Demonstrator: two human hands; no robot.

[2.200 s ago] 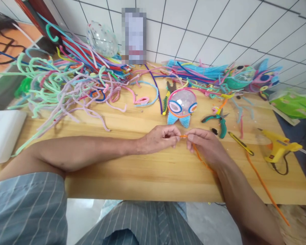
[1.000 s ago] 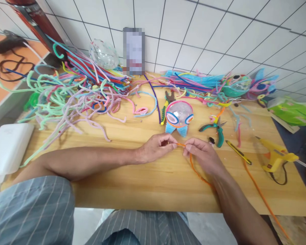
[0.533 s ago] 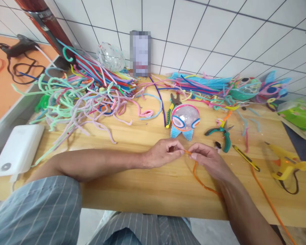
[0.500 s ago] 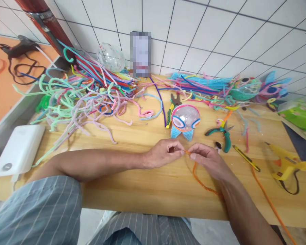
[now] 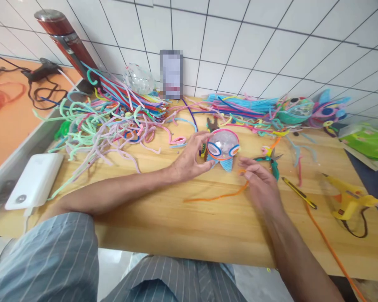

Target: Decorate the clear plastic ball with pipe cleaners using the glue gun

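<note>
A clear ball figure (image 5: 223, 144) stands on the table, trimmed with pink and orange pipe cleaner, with oval eye rings and blue pointed pieces below. My left hand (image 5: 197, 157) is at its left side, thumb and fingers spread apart; whether it touches the ball I cannot tell. To the right of the figure, my right hand (image 5: 260, 180) pinches one end of an orange pipe cleaner (image 5: 216, 198). The rest of that strand trails leftward over the wood. Partly hidden behind my left hand and the figure are yellow-green-handled pliers (image 5: 212, 124).
Teal-handled pliers (image 5: 274, 165), a yellow utility knife (image 5: 299, 193) and a yellow glue gun (image 5: 349, 197) lie at right. Tangled pipe cleaners (image 5: 113, 130) cover the back left, near a red flask (image 5: 69, 42). A white power bank (image 5: 34, 180) sits at left.
My left hand has let go of the orange pipe cleaner and moved up to the ball figure, opening. My right hand has moved slightly right, and the strand now trails left.
</note>
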